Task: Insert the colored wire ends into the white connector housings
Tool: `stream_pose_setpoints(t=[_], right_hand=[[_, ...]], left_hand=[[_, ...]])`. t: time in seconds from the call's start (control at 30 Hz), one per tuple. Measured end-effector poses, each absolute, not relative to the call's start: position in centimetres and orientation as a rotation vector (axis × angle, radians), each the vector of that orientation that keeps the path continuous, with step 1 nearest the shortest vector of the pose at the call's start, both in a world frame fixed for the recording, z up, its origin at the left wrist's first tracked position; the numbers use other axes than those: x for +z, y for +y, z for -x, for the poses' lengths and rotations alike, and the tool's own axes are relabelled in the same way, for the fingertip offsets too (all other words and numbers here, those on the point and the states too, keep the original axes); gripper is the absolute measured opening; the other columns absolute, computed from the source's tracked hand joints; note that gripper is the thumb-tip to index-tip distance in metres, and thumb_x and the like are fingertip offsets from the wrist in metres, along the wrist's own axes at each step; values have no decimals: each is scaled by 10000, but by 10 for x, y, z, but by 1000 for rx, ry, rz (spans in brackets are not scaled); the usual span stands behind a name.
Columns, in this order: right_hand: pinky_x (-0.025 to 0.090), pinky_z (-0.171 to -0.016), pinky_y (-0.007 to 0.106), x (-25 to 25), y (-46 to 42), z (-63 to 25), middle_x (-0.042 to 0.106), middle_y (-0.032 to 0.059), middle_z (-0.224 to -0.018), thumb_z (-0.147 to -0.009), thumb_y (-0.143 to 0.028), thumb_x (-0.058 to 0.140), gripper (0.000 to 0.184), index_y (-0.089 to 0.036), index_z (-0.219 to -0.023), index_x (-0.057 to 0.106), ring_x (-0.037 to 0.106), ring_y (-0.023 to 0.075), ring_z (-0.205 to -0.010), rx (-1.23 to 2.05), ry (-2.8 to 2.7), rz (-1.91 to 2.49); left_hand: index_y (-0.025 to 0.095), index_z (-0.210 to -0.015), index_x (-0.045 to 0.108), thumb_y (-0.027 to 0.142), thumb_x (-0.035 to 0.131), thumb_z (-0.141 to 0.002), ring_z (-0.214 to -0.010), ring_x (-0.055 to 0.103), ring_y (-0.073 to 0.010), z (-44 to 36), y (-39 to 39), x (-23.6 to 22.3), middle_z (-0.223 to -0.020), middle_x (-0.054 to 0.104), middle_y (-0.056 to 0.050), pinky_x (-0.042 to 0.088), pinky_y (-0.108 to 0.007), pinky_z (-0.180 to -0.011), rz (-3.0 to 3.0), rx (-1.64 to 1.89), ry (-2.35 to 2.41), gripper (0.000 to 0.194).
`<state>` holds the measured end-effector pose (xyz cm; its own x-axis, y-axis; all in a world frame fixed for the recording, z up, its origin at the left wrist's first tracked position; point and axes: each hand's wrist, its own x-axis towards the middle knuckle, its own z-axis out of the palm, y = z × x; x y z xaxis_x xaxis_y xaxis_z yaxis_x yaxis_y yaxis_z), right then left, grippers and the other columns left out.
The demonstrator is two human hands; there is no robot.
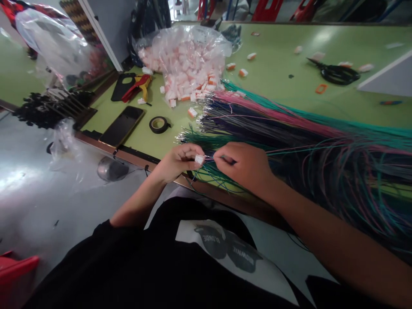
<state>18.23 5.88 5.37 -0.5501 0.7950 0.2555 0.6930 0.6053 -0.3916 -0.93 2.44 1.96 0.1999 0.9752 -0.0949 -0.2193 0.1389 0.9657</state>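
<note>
My left hand pinches a small white connector housing between thumb and fingers, near the table's front edge. Just to its right, my right hand is closed on thin wires, whose ends point at the housing. Whether the wire tips are inside the housing I cannot tell. Behind both hands lie thick bundles of cut wires: green, dark blue and pink, with metal terminals at their left ends. Loose wires loop across the right side of the table.
A clear plastic bag of white and orange connectors stands at the back. Left of the wires are black tape, a phone, a black phone case and red-yellow pliers. Black scissors lie at the back right.
</note>
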Motion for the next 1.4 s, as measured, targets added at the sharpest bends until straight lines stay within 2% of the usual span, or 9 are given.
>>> stream_pose_setpoints(t=[0.27, 0.47, 0.63, 0.8, 1.13, 1.3, 1.4], right_hand=[[266, -534, 248, 51, 59, -183, 557, 8, -580, -741, -166, 477, 183, -210, -612, 599, 504, 137, -647, 227, -2448, 1097], [274, -545, 252, 51, 60, -183, 547, 8, -568, -715, -189, 495, 147, -204, -605, 590, 497, 137, -632, 325, -2446, 1156], [298, -579, 258, 51, 60, -182, 615, 7, -618, -708, -224, 502, 145, -198, -619, 614, 499, 125, -598, 533, -2393, 1256], [276, -582, 269, 50, 60, -180, 614, 15, -618, -729, -232, 480, 181, -198, -597, 599, 495, 131, -609, 594, -2421, 1287], [218, -563, 277, 45, 55, -172, 577, 25, -594, -775, -195, 451, 228, -192, -589, 582, 452, 134, -601, 432, -2454, 1304], [228, -577, 285, 40, 51, -166, 658, 54, -700, -821, -188, 441, 251, -188, -655, 630, 508, 146, -647, 345, -2493, 1309], [262, -587, 275, 40, 53, -167, 678, 56, -735, -848, -201, 441, 249, -187, -711, 648, 539, 152, -669, 452, -2480, 1277]], left_hand=[[164, -797, 645, 172, 812, -630, -694, 578, -87, 11, 25, 15, -743, 629, 20, 462, -202, -651, -1065, 1104, 890, 237], [169, -784, 656, 149, 790, -624, -690, 575, -93, 11, 25, 16, -735, 635, 18, 464, -209, -645, -1068, 1102, 909, 210], [169, -789, 657, 137, 769, -636, -695, 582, -95, 11, 24, 17, -737, 641, 17, 466, -211, -649, -1086, 1104, 926, 192], [168, -795, 656, 123, 757, -640, -692, 587, -92, 10, 24, 19, -732, 646, 19, 474, -210, -655, -1093, 1094, 955, 191], [168, -785, 672, 140, 794, -598, -679, 617, -98, 9, 24, 19, -726, 682, 14, 490, -210, -643, -1050, 1093, 994, 225], [164, -777, 699, 167, 827, -576, -660, 637, -103, 10, 24, 18, -707, 709, 5, 510, -215, -641, -1026, 1060, 1010, 238], [158, -785, 711, 197, 849, -563, -662, 648, -110, 10, 24, 16, -719, 722, -4, 525, -226, -643, -1020, 1060, 1031, 265]])
